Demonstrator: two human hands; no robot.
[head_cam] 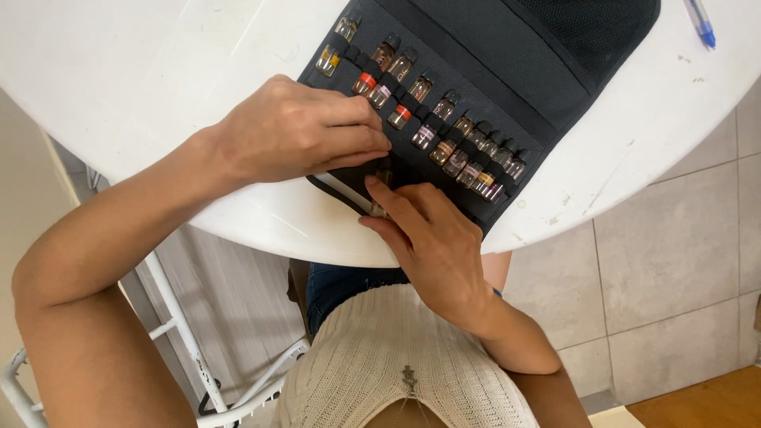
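So there's this black fabric roll-up case (491,71) lying open on a smooth white round table (119,71), with a diagonal row of little glass vials (432,119) tucked under elastic loops, dark caps, amber-ish liquid, coloured label bands. The left hand (297,131) lies flat with curled fingers pressing the case's near edge, holding nothing. The right hand (428,238) pinches one small vial (383,178) at that same edge, mostly hidden by fingers.

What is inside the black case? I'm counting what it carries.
The black case holds small glass bottles in elastic loops. The left hand and right hand cover some, so no full count.
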